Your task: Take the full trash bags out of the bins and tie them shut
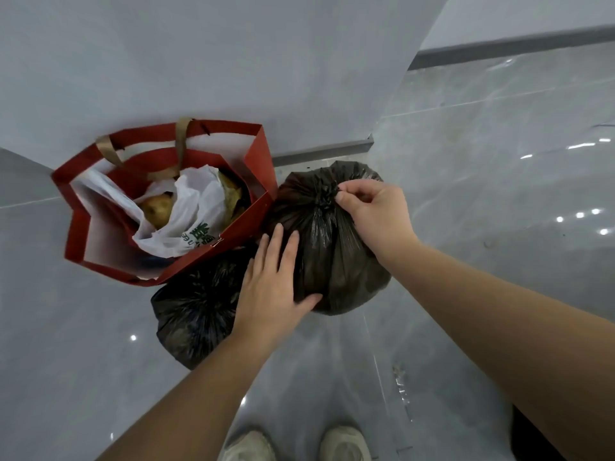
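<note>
A full black trash bag [336, 261] stands on the grey floor, its neck gathered into a twisted bunch at the top. My right hand [372, 214] pinches that bunch between thumb and fingers. My left hand [273, 284] lies flat against the bag's left side, fingers straight. A second full black trash bag [193, 314] sits on the floor to the left, just under my left wrist, its top gathered shut.
A red paper carrier bag [100, 234] with brown handles stands against the wall [199, 61], touching both black bags; a white plastic bag [196, 207] and food scraps lie inside. My two shoes [346, 444] show at the bottom. Glossy tiled floor [499, 194] stretches right.
</note>
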`<state>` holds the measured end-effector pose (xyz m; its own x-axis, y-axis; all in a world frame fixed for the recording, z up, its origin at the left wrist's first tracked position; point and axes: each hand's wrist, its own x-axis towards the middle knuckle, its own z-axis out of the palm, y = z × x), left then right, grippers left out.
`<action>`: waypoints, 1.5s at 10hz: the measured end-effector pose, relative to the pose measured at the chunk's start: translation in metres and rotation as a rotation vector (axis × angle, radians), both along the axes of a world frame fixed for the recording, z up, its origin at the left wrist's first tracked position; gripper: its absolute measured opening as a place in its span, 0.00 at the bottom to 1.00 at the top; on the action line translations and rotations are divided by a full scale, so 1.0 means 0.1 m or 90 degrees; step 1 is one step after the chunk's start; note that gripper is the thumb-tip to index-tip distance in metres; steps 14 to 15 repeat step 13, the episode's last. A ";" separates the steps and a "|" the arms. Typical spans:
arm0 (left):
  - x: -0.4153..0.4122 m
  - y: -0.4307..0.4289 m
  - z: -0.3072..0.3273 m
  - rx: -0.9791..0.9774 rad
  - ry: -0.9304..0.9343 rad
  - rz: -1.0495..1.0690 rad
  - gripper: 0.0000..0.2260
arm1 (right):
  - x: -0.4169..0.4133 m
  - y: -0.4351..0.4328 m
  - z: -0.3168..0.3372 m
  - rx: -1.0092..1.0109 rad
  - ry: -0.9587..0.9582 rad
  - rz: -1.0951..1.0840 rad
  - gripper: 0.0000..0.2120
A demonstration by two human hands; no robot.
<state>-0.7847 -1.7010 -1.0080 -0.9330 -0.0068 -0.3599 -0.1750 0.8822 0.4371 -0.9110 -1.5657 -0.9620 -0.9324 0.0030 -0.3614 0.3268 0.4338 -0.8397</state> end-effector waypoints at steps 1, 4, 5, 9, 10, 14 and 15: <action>-0.12 0.01 -0.12 -0.077 0.000 -0.006 0.46 | 0.02 0.02 -0.23 -0.038 -0.057 -0.088 0.05; -0.03 -0.05 -0.55 -0.103 -0.031 -0.004 0.45 | 0.19 0.04 -0.72 0.071 0.018 0.080 0.10; 0.04 -0.07 -0.50 -0.088 -0.055 0.012 0.46 | 0.28 0.16 -0.61 0.087 0.071 0.095 0.14; 0.15 -0.04 -0.33 0.154 -0.218 0.181 0.44 | 0.58 0.31 -0.67 0.111 -0.231 -0.044 0.31; 0.12 -0.10 -0.35 0.168 -0.255 0.149 0.42 | 0.55 0.37 -0.67 0.107 -0.237 -0.012 0.31; 0.31 -0.38 0.40 0.074 -0.272 0.083 0.40 | 0.90 0.33 -0.02 0.280 -0.179 0.166 0.32; 0.31 -0.38 0.40 0.074 -0.272 0.083 0.40 | 0.90 0.33 -0.02 0.280 -0.179 0.166 0.32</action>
